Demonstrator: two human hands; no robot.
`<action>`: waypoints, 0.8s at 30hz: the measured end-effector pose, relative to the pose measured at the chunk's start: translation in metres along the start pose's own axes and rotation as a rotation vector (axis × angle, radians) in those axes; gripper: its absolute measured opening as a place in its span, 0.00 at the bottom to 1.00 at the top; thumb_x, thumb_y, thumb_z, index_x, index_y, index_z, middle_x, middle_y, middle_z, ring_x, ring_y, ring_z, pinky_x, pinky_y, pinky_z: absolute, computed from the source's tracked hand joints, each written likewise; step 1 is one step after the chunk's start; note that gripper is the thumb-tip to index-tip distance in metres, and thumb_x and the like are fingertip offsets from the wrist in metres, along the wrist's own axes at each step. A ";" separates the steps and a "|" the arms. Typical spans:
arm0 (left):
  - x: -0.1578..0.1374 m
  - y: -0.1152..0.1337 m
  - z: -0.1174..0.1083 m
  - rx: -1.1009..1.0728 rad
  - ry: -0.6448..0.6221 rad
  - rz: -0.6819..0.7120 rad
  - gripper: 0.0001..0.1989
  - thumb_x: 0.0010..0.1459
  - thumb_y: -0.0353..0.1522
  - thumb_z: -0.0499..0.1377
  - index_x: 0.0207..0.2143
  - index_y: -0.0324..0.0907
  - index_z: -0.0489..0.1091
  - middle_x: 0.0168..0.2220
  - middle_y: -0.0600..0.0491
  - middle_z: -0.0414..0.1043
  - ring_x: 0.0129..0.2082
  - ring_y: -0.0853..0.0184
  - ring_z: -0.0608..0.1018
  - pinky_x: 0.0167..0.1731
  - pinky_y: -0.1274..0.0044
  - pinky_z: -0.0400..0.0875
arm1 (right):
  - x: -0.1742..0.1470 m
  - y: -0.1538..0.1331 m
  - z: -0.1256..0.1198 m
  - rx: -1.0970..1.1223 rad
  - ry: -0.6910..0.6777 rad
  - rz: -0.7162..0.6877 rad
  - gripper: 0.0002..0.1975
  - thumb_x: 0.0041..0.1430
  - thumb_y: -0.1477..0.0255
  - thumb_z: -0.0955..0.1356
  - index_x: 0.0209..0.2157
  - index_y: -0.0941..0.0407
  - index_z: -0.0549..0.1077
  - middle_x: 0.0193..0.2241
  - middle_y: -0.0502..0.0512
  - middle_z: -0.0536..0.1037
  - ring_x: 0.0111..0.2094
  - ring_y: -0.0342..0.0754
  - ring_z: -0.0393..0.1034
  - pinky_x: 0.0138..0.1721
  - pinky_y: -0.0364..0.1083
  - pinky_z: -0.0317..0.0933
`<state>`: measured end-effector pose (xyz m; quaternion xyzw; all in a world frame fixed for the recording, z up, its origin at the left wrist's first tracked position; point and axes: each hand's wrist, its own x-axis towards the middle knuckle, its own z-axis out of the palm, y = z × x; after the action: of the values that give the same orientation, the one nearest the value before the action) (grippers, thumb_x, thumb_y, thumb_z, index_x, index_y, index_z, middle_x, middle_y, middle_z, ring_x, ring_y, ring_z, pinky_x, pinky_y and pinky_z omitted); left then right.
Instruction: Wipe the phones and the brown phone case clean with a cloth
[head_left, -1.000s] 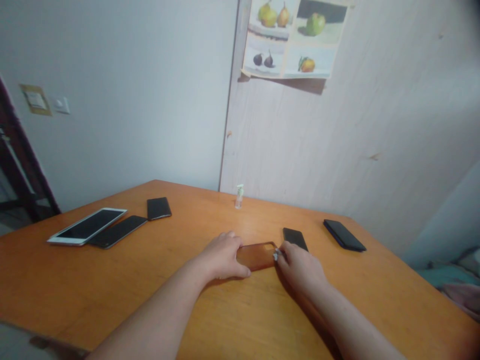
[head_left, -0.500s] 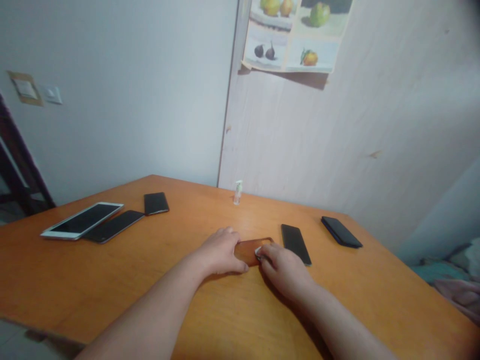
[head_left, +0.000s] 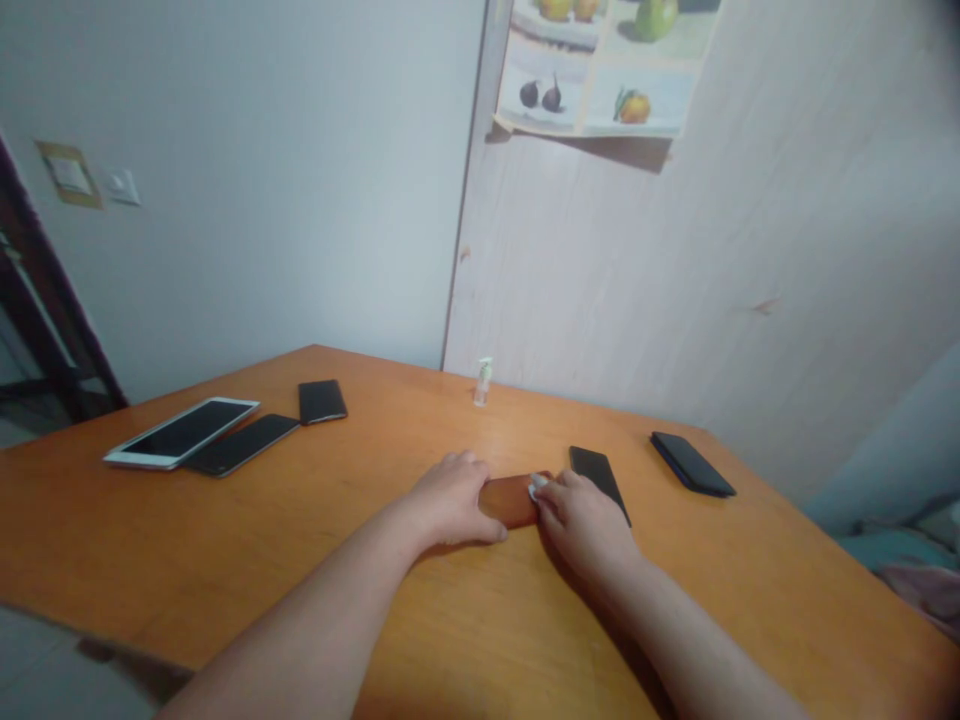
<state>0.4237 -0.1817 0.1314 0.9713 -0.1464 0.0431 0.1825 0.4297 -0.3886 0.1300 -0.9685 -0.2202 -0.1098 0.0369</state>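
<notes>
A brown, see-through-looking phone case (head_left: 508, 503) lies flat on the table. My left hand (head_left: 455, 502) grips its left end, thumb along the near edge and fingers along the far edge. A small white wad, like a wipe or tissue (head_left: 535, 487), is pinched in the fingers of my right hand (head_left: 583, 518) and pressed on the case's right part. That hand covers the case's right end. Just behind it lies a black phone (head_left: 598, 478), partly hidden by the hand.
A small clear spray bottle (head_left: 483, 384) stands near the wall. To the left lie a white tablet (head_left: 182, 434), a dark phone (head_left: 244, 446) and a smaller black device (head_left: 322, 401). A dark wallet-like item (head_left: 691, 464) is at the right. The wooden table (head_left: 450, 620) meets the wall behind.
My right hand has slid the white wad to the right and slightly away across the case. My left hand still holds the left end. The view has shifted slightly.
</notes>
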 end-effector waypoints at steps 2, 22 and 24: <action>0.000 0.001 -0.001 0.004 -0.002 0.000 0.28 0.40 0.52 0.64 0.40 0.45 0.73 0.42 0.48 0.69 0.43 0.55 0.73 0.38 0.71 0.69 | 0.000 0.002 0.002 -0.032 0.035 0.024 0.16 0.67 0.67 0.59 0.36 0.54 0.77 0.34 0.57 0.74 0.38 0.51 0.67 0.36 0.46 0.56; -0.001 0.003 0.000 0.035 0.021 0.028 0.25 0.42 0.52 0.63 0.36 0.44 0.73 0.41 0.46 0.70 0.44 0.53 0.74 0.40 0.70 0.70 | -0.003 -0.004 0.003 0.105 -0.140 -0.145 0.24 0.68 0.66 0.56 0.63 0.52 0.63 0.64 0.58 0.63 0.67 0.58 0.47 0.64 0.67 0.33; -0.001 0.003 0.001 0.038 0.020 0.030 0.25 0.42 0.52 0.63 0.37 0.43 0.73 0.41 0.46 0.70 0.43 0.53 0.74 0.40 0.69 0.70 | -0.003 -0.004 0.002 0.161 -0.175 -0.191 0.25 0.69 0.65 0.55 0.64 0.53 0.60 0.65 0.58 0.60 0.67 0.57 0.46 0.65 0.65 0.34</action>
<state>0.4221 -0.1847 0.1315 0.9718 -0.1581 0.0581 0.1649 0.4258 -0.3857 0.1271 -0.9429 -0.3221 -0.0100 0.0846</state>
